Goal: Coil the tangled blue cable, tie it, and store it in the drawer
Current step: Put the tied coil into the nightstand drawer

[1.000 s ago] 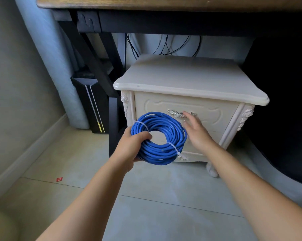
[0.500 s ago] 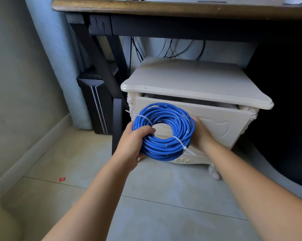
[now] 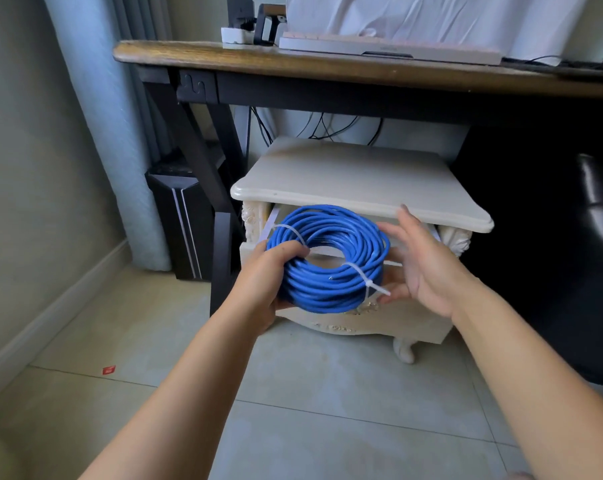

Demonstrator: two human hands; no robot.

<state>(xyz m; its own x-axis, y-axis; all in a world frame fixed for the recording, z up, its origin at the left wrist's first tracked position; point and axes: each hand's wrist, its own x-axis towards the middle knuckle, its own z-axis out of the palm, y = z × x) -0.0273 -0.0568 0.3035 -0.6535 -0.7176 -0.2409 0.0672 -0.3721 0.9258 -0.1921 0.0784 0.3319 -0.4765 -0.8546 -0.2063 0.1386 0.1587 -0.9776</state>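
Note:
The blue cable (image 3: 331,258) is wound into a thick round coil, bound by two white zip ties (image 3: 367,280). My left hand (image 3: 263,282) grips the coil's left side, fingers curled round the strands. My right hand (image 3: 421,268) is spread beside the coil's right edge, fingers straight and touching it lightly. The coil hangs in front of the cream nightstand (image 3: 359,181), level with its pulled-out drawer (image 3: 407,322). The drawer's inside is mostly hidden behind the coil and my hands.
A dark wooden desk (image 3: 328,69) stands over the nightstand, with black legs at the left. A black computer tower (image 3: 182,216) sits left of it by the curtain. Cables hang behind. A black chair (image 3: 601,209) is at the right. Pale tiled floor lies below.
The drawer has come further out. My right hand has left the drawer front and moved to the coil's right edge. The coil has risen to the drawer opening.

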